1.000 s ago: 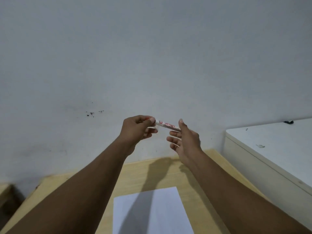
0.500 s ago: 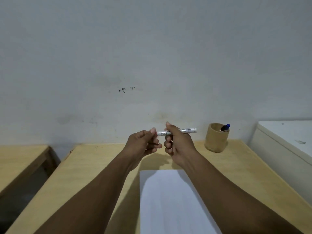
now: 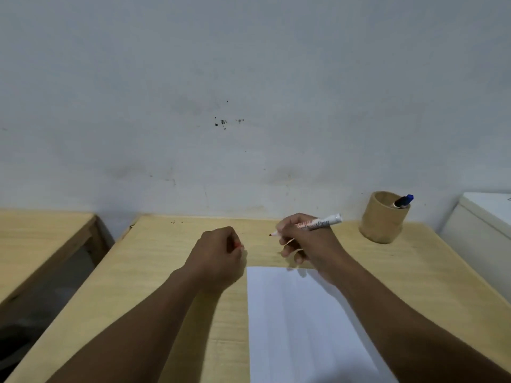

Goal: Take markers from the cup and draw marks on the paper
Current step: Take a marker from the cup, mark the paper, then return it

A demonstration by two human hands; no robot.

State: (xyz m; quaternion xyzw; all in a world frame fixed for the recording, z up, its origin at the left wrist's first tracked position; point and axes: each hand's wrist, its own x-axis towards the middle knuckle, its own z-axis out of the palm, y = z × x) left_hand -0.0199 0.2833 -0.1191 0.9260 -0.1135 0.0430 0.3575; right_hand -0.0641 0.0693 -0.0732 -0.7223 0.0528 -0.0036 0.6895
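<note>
A: How far along?
B: White rectangular paper sheet (image 3: 301,322) at the tabletop's (image 3: 177,272) near edge is unmarked. Left hand (image 3: 218,258) pinches a red cap (image 3: 238,246); right hand (image 3: 307,241) grips the uncapped white plastic marker (image 3: 318,224).
A: Beyond?
B: Smooth round wooden cup (image 3: 383,217), far right corner, holds a blue-capped marker (image 3: 403,200).

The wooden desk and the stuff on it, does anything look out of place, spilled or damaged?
Nothing spilled or damaged. The white sheet of paper lies flat and unmarked, the round wooden cup stands upright with a blue-capped marker inside. Only oddities: dark specks on the grey wall and a chipped-looking back left corner of the light wooden desk.
</note>
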